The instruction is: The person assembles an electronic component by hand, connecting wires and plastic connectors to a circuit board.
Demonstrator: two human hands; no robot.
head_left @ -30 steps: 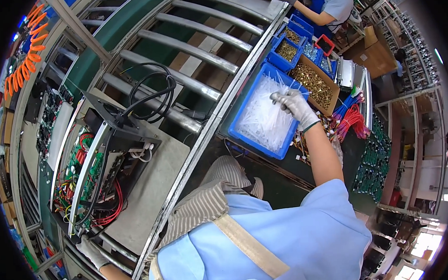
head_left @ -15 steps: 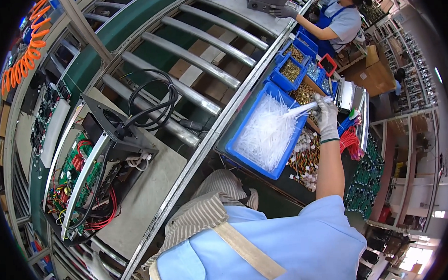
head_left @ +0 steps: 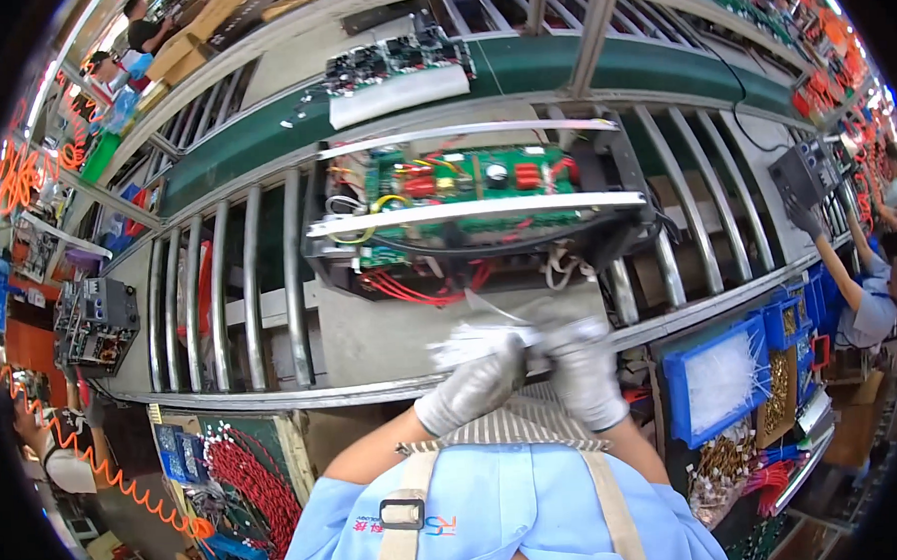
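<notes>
My gloved left hand (head_left: 478, 384) is closed on a bundle of thin white plastic cable ties (head_left: 471, 345), which fans out past its fingers. Close beside it, my gloved right hand (head_left: 583, 369) is smeared by motion, and its fingers cannot be made out. One loose tie end (head_left: 492, 306) sticks up from the bundle. Just beyond my hands stands an open electronic unit (head_left: 486, 213), with green circuit boards, red wires and two pale metal rails. It rests on a grey board (head_left: 371, 348) over the rollers.
A blue bin (head_left: 679, 395) of white cable ties stands at the right, near smaller blue bins (head_left: 783, 323) of metal parts. Red wire bundles (head_left: 257, 479) lie at the lower left. Metal rollers (head_left: 256, 288) flank the unit. Co-workers stand at both sides.
My view has swung left toward the unit. My right hand has come from the blue bin to the front of my body, and my left hand has joined it at the ties.
</notes>
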